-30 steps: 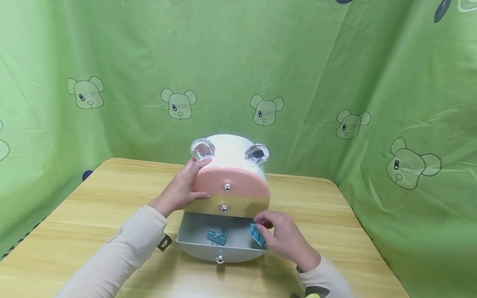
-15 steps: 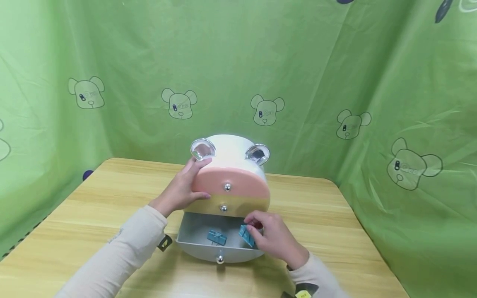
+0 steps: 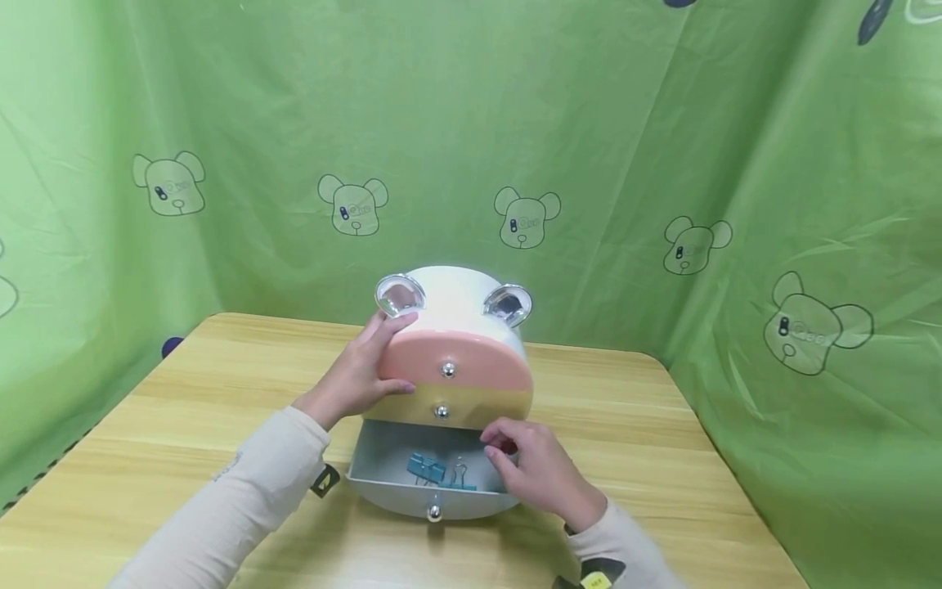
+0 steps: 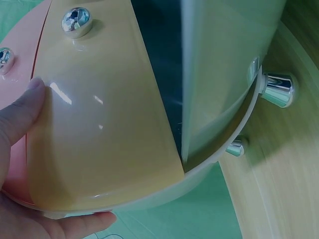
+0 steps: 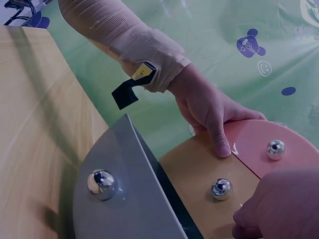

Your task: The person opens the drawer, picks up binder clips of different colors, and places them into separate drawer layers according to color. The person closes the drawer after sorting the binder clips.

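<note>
A small bear-shaped drawer cabinet (image 3: pixel 456 356) has a pink top drawer, a yellow middle drawer and a pulled-out grey bottom drawer (image 3: pixel 390 496). My left hand (image 3: pixel 356 376) grips the cabinet's left side, its thumb (image 4: pixel 22 114) lying on the front and its fingers along the side. Inside the grey drawer lie two teal binder clips, one binder clip (image 3: pixel 426 468) left of the middle and another binder clip (image 3: pixel 459 484) beside it with a wire handle standing up. Over the drawer's right end, my right hand (image 3: pixel 545 474) hangs with loosely bent fingers, holding nothing.
The cabinet stands on a wooden table (image 3: pixel 625 425). Green curtains (image 3: pixel 441 106) with printed bear heads surround it at the back and sides. Round silver knobs, such as the grey drawer's knob (image 5: pixel 102 184), stick out in front. Silver ears (image 3: pixel 508 305) top the cabinet.
My right hand has moved left over the drawer and let go of a teal binder clip, which now lies beside the other one. The left hand has stayed in place.
</note>
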Motion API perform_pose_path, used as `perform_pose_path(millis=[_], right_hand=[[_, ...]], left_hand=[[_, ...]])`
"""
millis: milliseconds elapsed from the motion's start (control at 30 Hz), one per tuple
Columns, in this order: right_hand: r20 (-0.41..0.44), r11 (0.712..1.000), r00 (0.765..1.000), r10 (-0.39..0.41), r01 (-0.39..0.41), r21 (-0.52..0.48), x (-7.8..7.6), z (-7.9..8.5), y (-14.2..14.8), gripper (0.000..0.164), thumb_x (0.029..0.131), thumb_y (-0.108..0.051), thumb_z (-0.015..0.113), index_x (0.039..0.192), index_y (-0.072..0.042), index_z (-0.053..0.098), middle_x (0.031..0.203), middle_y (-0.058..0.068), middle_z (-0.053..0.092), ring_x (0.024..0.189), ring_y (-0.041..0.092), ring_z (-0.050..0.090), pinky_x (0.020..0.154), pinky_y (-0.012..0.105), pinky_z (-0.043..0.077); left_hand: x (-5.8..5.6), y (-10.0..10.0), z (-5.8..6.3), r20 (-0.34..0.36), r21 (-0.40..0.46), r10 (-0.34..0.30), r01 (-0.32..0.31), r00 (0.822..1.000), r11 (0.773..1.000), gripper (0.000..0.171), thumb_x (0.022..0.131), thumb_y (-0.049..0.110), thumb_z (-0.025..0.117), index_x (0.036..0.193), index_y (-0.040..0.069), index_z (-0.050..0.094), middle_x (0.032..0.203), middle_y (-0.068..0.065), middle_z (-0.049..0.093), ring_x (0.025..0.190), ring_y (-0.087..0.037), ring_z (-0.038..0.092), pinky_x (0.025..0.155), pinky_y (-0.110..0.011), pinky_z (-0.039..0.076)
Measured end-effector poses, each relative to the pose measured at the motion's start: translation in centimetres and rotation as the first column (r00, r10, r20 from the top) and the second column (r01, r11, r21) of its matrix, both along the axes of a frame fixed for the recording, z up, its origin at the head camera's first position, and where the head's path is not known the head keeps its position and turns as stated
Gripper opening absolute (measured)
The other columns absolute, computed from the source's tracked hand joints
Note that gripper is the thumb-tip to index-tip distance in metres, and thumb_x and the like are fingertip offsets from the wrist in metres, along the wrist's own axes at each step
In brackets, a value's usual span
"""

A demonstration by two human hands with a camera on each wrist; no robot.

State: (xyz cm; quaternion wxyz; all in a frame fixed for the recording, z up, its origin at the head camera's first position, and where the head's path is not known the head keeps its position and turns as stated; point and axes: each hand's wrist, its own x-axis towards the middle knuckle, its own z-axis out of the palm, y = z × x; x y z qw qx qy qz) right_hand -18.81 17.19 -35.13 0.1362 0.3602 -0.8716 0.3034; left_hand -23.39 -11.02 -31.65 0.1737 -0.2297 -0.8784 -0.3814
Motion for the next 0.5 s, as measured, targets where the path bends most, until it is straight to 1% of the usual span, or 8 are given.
perform_pose_path(millis=[300, 500], right_hand=[[0.025, 0.997, 0.996, -0.083, 0.083, -0.003, -0.2, 0.4, 1.2, 0.012, 0.084, 0.003, 0.069, 0.09, -0.008, 0.067, 0.079, -0.006, 0.065, 0.073, 0.007, 0.06, 0.067, 0.027, 0.055], [0.043, 0.987, 0.986, -0.162, 0.163, -0.014, -0.7, 0.2, 2.6, 0.012, 0.083, 0.003, 0.07, 0.089, -0.008, 0.068, 0.077, -0.008, 0.064, 0.071, 0.007, 0.06, 0.066, 0.029, 0.056]], left_hand=[[0.0, -0.1, 0.0, -0.007, -0.001, 0.003, -0.003, 1.0, 1.0, 0.099, 0.066, 0.014, 0.089, 0.147, 0.029, 0.034, 0.158, -0.019, 0.018, 0.12, -0.048, 0.048, 0.094, -0.065, 0.042], [0.0, -0.1, -0.1, -0.005, 0.0, 0.002, -0.002, 1.0, 1.0, 0.099, 0.067, 0.014, 0.089, 0.147, 0.029, 0.034, 0.158, -0.019, 0.017, 0.12, -0.048, 0.048, 0.094, -0.065, 0.042]])
